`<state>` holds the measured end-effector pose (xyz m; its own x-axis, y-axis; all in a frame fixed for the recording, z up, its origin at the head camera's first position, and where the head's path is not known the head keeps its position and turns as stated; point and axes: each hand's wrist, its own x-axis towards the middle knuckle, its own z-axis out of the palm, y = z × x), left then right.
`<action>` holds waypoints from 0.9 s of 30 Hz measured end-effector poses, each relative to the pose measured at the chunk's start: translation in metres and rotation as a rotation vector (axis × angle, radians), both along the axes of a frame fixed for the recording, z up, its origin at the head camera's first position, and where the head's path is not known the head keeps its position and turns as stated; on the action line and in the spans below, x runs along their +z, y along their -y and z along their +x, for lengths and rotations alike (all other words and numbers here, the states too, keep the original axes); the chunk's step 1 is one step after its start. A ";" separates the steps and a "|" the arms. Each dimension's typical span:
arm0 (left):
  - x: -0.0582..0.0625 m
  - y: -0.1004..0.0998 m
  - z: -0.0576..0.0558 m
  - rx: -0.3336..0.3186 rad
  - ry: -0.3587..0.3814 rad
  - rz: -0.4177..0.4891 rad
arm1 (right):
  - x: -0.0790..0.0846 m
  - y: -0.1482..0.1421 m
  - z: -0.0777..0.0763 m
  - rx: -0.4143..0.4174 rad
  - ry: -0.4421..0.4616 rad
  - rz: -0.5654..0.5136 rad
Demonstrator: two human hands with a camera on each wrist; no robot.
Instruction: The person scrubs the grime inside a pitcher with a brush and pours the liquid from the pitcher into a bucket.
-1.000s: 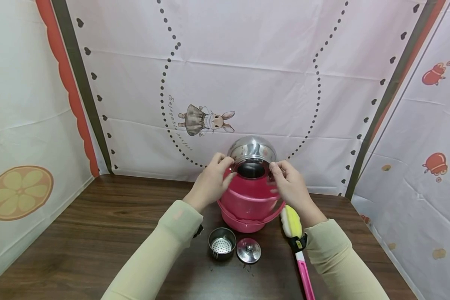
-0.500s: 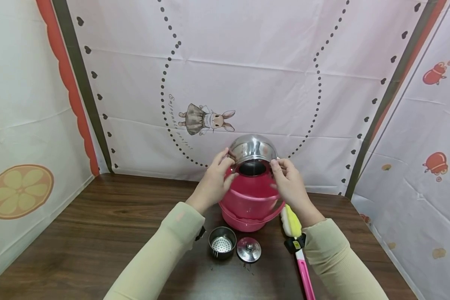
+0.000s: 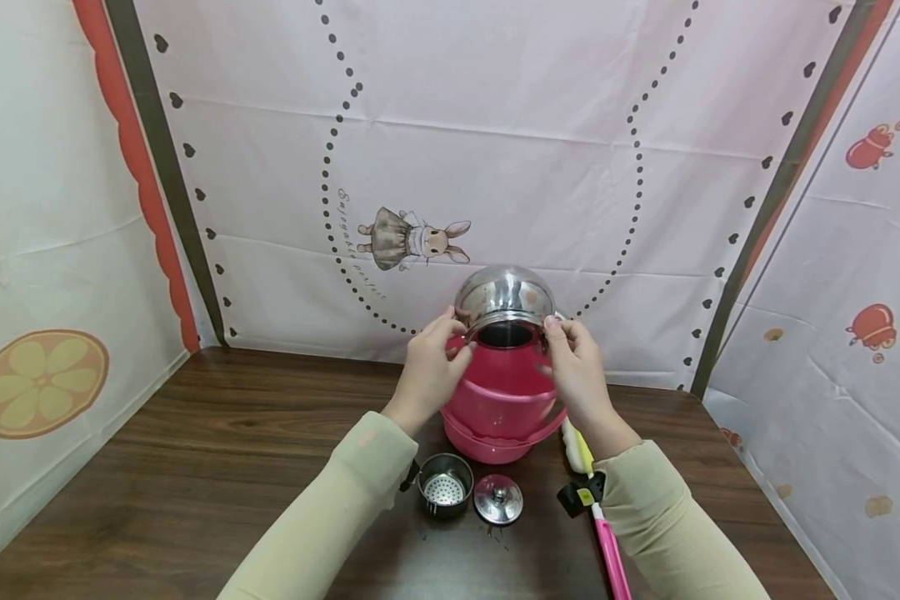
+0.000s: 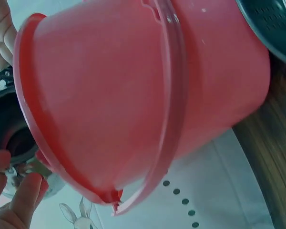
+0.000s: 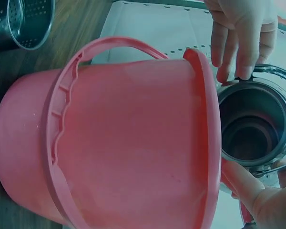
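A shiny steel kettle (image 3: 504, 293) is tipped over the pink bucket (image 3: 498, 408), its round mouth facing down toward me and its base up. My left hand (image 3: 429, 367) grips the kettle's left side near the rim. On the opposite side, the thumb and fingers of my right hand (image 3: 581, 367) pinch it where the wire handle (image 5: 276, 167) joins. The kettle's dark inside (image 5: 250, 136) shows in the right wrist view, beside the bucket's rim. Any liquid coming out cannot be made out.
In front of the bucket stand a small perforated strainer basket (image 3: 444, 487) and a steel lid (image 3: 498, 500) with a knob. A brush with a pink handle (image 3: 610, 554) and yellow-white head (image 3: 576, 448) lies at the right. A printed cloth (image 3: 540, 192) hangs behind.
The kettle has tipped slightly further, so less of its mouth shows from above. Both forearms have shifted a little inward, and the right wrist now covers more of the brush head.
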<state>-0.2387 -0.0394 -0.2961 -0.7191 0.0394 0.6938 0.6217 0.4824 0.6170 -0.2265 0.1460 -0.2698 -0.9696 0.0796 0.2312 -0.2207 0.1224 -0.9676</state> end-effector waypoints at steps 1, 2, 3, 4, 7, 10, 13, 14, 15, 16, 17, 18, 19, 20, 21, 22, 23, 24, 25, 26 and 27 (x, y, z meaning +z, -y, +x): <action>0.000 -0.001 0.000 0.011 -0.008 0.018 | 0.000 0.001 0.000 -0.007 -0.001 -0.010; 0.000 -0.003 0.000 0.022 -0.012 0.035 | 0.000 0.002 0.000 -0.013 -0.002 -0.021; 0.000 -0.004 0.001 0.030 -0.020 0.048 | -0.001 0.002 0.000 -0.019 -0.002 -0.028; 0.000 -0.005 0.001 0.033 -0.021 0.060 | -0.001 0.003 0.001 -0.024 -0.002 -0.035; 0.000 -0.007 0.002 0.029 -0.015 0.092 | -0.001 0.005 0.001 -0.040 -0.009 -0.050; 0.000 -0.008 0.003 0.017 -0.013 0.120 | -0.001 0.005 0.002 -0.053 -0.017 -0.051; 0.000 -0.008 0.004 0.013 -0.013 0.145 | -0.002 0.005 0.002 -0.064 -0.022 -0.037; -0.001 -0.008 0.004 0.012 -0.010 0.151 | -0.003 0.005 0.001 -0.068 -0.024 -0.034; -0.001 -0.008 0.004 0.006 0.001 0.161 | -0.004 0.004 0.001 -0.074 -0.027 -0.028; -0.001 -0.008 0.005 0.000 0.021 0.171 | -0.004 0.004 0.001 -0.080 -0.029 -0.020; -0.001 -0.007 0.005 -0.009 0.043 0.183 | -0.005 0.004 0.001 -0.086 -0.032 -0.016; -0.002 -0.007 0.006 -0.015 0.072 0.196 | -0.006 0.004 0.000 -0.094 -0.035 -0.012; -0.002 -0.007 0.007 -0.021 0.104 0.212 | -0.007 0.004 0.000 -0.099 -0.038 -0.009; -0.002 -0.007 0.008 -0.026 0.136 0.233 | -0.008 0.004 0.000 -0.104 -0.040 -0.003; -0.002 -0.007 0.009 -0.026 0.166 0.253 | -0.008 0.004 0.000 -0.109 -0.043 0.001; -0.001 -0.007 0.009 -0.026 0.189 0.275 | -0.009 0.004 0.000 -0.112 -0.045 0.001; -0.001 -0.007 0.009 -0.023 0.205 0.297 | -0.009 0.005 0.000 -0.115 -0.046 0.000; 0.000 -0.008 0.009 -0.014 0.217 0.316 | -0.009 0.005 0.000 -0.115 -0.048 -0.004; 0.000 -0.008 0.009 -0.008 0.221 0.334 | -0.010 0.005 0.000 -0.115 -0.050 -0.005; 0.001 -0.009 0.009 -0.003 0.224 0.353 | -0.010 0.005 0.000 -0.115 -0.053 -0.008; 0.001 -0.009 0.009 -0.001 0.223 0.369 | -0.010 0.005 0.001 -0.113 -0.057 -0.014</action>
<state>-0.2297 -0.0303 -0.2949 -0.8533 -0.1814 0.4888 0.4536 0.2037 0.8676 -0.2260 0.1413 -0.2797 -0.9396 0.1918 0.2835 -0.2607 0.1358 -0.9558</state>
